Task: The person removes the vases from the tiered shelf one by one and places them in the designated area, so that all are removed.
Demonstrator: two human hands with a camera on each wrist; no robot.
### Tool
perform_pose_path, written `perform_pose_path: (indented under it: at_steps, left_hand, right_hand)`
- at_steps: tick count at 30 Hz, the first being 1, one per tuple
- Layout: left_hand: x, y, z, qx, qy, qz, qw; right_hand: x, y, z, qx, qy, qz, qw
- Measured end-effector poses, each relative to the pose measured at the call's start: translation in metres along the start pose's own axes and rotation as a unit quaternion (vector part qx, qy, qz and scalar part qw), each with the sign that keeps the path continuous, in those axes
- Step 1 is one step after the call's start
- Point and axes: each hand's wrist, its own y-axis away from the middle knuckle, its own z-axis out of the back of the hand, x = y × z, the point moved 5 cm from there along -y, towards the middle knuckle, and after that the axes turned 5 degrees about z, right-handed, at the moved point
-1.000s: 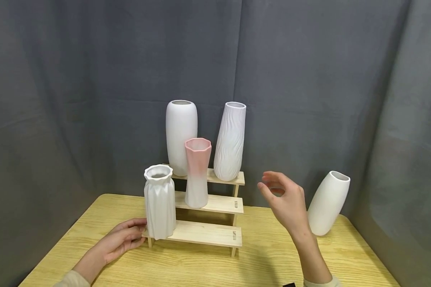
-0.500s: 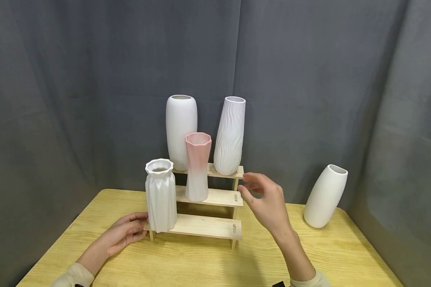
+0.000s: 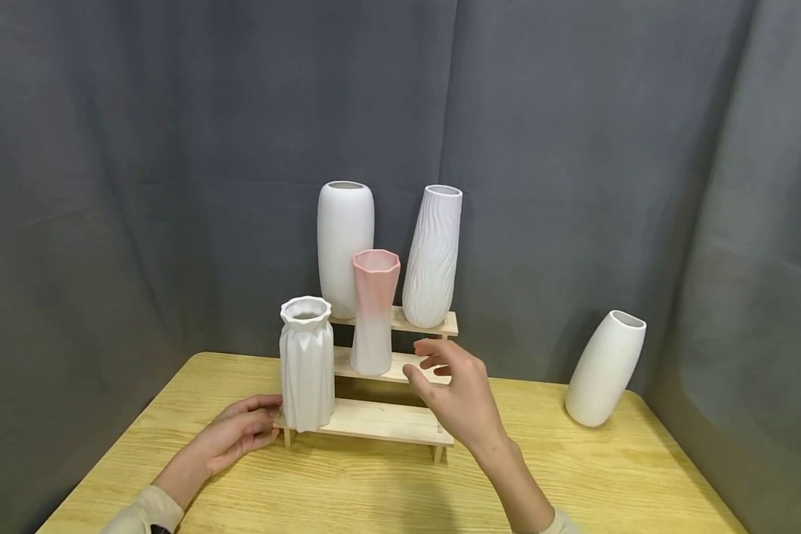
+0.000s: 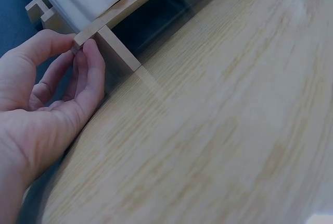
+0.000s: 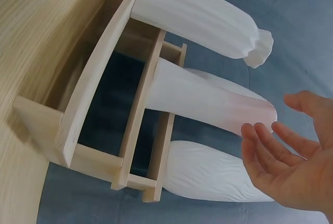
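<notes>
A three-tier wooden display stand holds several vases. My left hand pinches the left end of its lowest board; in the left wrist view the thumb and fingertips meet at the board's corner. Just beside that hand, a white pleated vase stands on the bottom step. On the middle step is a pink-and-white vase. My right hand hovers before the stand's right side, fingers loosely curved around nothing. In the right wrist view its fingertips appear near the pink rim, apparently without gripping it.
The top step bears a smooth white vase and a wavy-ribbed white vase. Another smooth white vase stands at the right of the wooden table. A grey curtain surrounds the back and sides.
My right hand has moved left, from beside the stand to in front of its right part. The left hand stays at the lowest board's end. The head view has shifted slightly.
</notes>
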Motion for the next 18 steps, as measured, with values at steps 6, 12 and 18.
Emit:
perform_pose_path:
  at_steps: [6, 12, 18]
  left_hand:
    - [-0.004, -0.010, -0.002, 0.009, 0.003, -0.008, 0.9999]
    - [-0.002, -0.015, -0.004, 0.009, 0.008, 0.002, 0.9999]
    - [-0.001, -0.007, -0.002, 0.008, 0.011, 0.013, 0.9998]
  right_hand:
    - [0.002, -0.006, -0.006, -0.001, -0.007, -0.009, 0.9999]
    - [0.002, -0.010, -0.029, 0.029, -0.002, -0.008, 0.9996]
    - [0.002, -0.013, -0.070, 0.062, -0.021, -0.003, 0.9978]
